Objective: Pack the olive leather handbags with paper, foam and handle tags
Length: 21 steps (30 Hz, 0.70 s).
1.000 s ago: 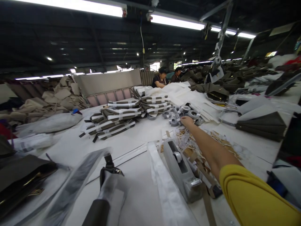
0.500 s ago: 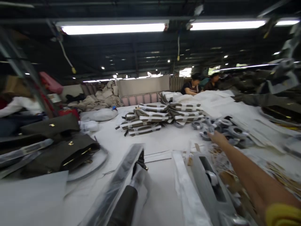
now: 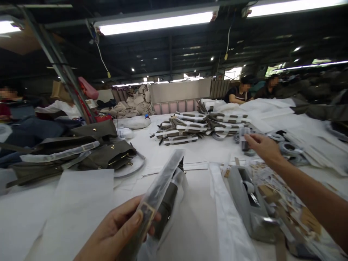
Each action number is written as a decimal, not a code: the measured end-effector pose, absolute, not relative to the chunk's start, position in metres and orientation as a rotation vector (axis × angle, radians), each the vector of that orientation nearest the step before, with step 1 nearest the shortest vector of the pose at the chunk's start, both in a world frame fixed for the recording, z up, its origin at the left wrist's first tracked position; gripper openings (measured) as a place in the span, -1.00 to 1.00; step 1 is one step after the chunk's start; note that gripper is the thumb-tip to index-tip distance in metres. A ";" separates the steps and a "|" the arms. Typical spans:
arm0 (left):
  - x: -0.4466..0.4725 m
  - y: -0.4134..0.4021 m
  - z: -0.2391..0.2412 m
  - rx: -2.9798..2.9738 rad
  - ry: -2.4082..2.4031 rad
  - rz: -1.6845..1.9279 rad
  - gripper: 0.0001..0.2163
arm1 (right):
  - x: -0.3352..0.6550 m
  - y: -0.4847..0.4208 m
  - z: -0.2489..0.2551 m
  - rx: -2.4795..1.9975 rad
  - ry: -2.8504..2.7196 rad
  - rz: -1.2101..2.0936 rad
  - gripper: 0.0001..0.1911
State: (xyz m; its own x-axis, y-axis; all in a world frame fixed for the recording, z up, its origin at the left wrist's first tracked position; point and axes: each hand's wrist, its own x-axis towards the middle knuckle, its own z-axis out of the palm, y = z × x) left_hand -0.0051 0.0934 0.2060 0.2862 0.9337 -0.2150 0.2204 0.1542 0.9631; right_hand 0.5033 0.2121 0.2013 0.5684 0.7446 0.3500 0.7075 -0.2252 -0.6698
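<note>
My left hand (image 3: 119, 226) is closed around a dark strap (image 3: 163, 181) wrapped in clear plastic, with a gold buckle frame showing by the thumb. A dark rolled piece (image 3: 166, 204) in clear wrapping lies against the strap. Farther off to the right, my right hand (image 3: 262, 146) pinches a small dark coil (image 3: 245, 139) in clear wrapping, lifted and blurred. Several grey wrapped coils (image 3: 290, 148) lie beyond and beside that hand.
A grey tape dispenser (image 3: 252, 208) stands below my right forearm, beside scraps (image 3: 299, 214). Bundled dark straps (image 3: 187, 127) are piled mid-table. Dark bags (image 3: 108, 156) lie left, near white sheets (image 3: 81, 192). Co-workers (image 3: 241, 90) sit at the back right.
My left hand has come into view, gripping the wrapped strap. My right hand has raised a coil from the pile. The camera view has swung left.
</note>
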 end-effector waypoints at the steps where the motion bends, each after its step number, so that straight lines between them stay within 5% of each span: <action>1: -0.001 0.092 0.213 1.325 1.174 0.773 -0.53 | 0.475 0.195 0.211 -1.924 -1.216 0.122 -0.63; 9: 0.021 0.094 0.245 1.317 0.979 0.868 -0.57 | 0.269 0.072 0.197 -1.243 -1.176 1.225 -0.50; 21: 0.027 0.108 0.257 1.626 0.848 0.929 -0.55 | 0.191 0.067 0.224 -0.886 -0.858 1.397 -0.76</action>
State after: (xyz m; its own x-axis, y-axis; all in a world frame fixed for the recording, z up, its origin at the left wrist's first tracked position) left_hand 0.0270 0.1084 0.2567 0.4511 0.8782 0.1592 0.0786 -0.2168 0.9731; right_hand 0.1915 0.0669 0.2244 0.0027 0.9998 -0.0184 -0.4356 -0.0154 -0.9000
